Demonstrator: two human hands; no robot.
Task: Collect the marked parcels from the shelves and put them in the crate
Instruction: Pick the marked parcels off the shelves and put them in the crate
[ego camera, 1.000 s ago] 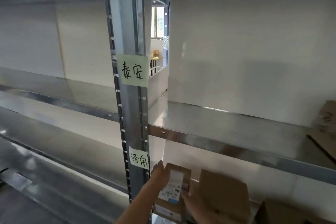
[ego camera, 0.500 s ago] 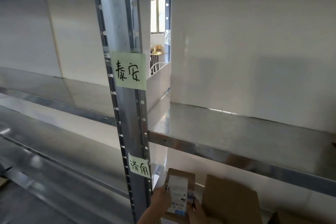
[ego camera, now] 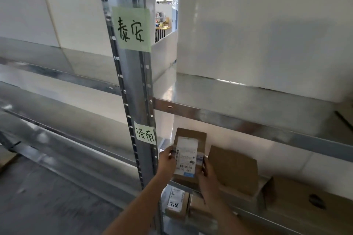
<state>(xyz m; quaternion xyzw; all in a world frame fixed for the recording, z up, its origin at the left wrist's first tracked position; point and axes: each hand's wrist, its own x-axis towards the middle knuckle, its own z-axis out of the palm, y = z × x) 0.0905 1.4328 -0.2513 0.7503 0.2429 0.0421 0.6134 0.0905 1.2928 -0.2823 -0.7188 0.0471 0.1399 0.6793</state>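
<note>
A small brown cardboard parcel (ego camera: 188,153) with a white shipping label stands upright at the left end of a lower metal shelf. My left hand (ego camera: 167,160) grips its left edge and my right hand (ego camera: 207,175) grips its right edge. Beside it on the right sits a bigger plain cardboard box (ego camera: 234,170). On the shelf below lies another labelled parcel (ego camera: 176,203) with "7786" handwritten on its label. No crate is in view.
A steel upright (ego camera: 137,89) with two green handwritten notes (ego camera: 131,28) divides the shelving bays. The shelf above (ego camera: 248,101) carries a white panel at its back. A large cardboard box (ego camera: 309,202) sits at the lower right.
The view has tilted downward, bringing the parcel and both hands higher in the frame. Both hands keep hold of the labelled parcel, which stays upright at the shelf's left end.
</note>
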